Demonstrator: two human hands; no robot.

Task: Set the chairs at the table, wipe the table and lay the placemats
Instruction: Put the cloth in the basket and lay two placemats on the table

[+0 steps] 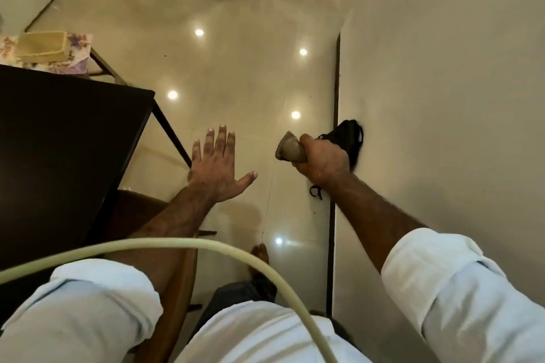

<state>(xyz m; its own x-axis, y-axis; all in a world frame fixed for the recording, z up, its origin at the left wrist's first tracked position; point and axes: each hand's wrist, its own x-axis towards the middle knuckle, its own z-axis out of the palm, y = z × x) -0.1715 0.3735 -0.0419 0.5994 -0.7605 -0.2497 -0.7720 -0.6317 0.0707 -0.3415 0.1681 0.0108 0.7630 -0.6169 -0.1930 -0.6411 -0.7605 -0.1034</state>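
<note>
— Cloth (287,150): how many?
— One, grey-brown and bunched. The right hand (323,162) grips it with curled fingers, above the floor, near one black bag (349,135) against the wall.
— And the left hand (216,168)?
— Flat, fingers spread straight, holding nothing, beside the corner of the one dark table (59,132). One brown chair (138,209) sits partly under its edge.

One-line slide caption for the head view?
Beside the dark table, left hand spread open; right hand grips a grey cloth near the wall.

Glossy cream tile floor (236,74) with reflected light spots; pale wall (442,68) right.
</note>
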